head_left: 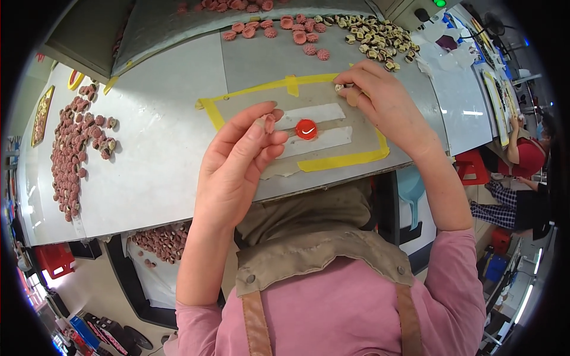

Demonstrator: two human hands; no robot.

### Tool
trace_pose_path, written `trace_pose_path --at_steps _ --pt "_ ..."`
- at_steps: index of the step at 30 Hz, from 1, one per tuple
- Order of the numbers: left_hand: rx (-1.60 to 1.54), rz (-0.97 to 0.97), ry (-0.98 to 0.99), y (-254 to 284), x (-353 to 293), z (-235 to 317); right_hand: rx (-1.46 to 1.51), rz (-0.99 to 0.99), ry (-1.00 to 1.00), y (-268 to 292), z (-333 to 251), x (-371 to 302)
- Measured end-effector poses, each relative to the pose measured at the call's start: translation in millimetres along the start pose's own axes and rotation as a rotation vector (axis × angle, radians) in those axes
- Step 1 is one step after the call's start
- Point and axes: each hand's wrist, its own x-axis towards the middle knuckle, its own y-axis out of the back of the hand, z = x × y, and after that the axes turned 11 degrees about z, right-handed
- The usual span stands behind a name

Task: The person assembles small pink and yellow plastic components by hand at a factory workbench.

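Note:
My left hand (228, 163) is closed in a pinch on a small pink cup-shaped piece (270, 123) with a ridged rim, held above the work mat. Over the mat's far right corner, my right hand (389, 107) pinches a small pale piece with dark spots (339, 88); the fingers partly cover it. Between the hands lies a round red disc (306, 129) with a white curved mark. Two white strips (323, 137) run along either side of it. Yellow tape (344, 161) borders the grey mat beneath.
Pink ridged pieces (300, 37) and cream-and-dark pieces (380, 35) lie loose at the far side. Many darker pink pieces (71, 154) spread over the left of the table. Below its edge stands a bin of similar pieces (163, 242). A blue dustpan (411, 190) hangs at the right.

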Motion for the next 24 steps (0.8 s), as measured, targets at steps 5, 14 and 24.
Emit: trace_pose_path --at_steps 5,14,24 --pt "-0.056 -0.078 -0.007 11.0 2.5 -2.6 -0.04 0.044 0.015 -6.7 -4.6 -0.8" --pt "-0.115 -0.067 0.005 15.1 -0.9 -4.8 -0.004 0.07 0.032 -6.4 -7.8 -3.2" --pt "-0.085 -0.058 -0.038 15.8 -4.5 -6.2 0.163 -0.047 -0.026 5.0 -34.1 0.5"
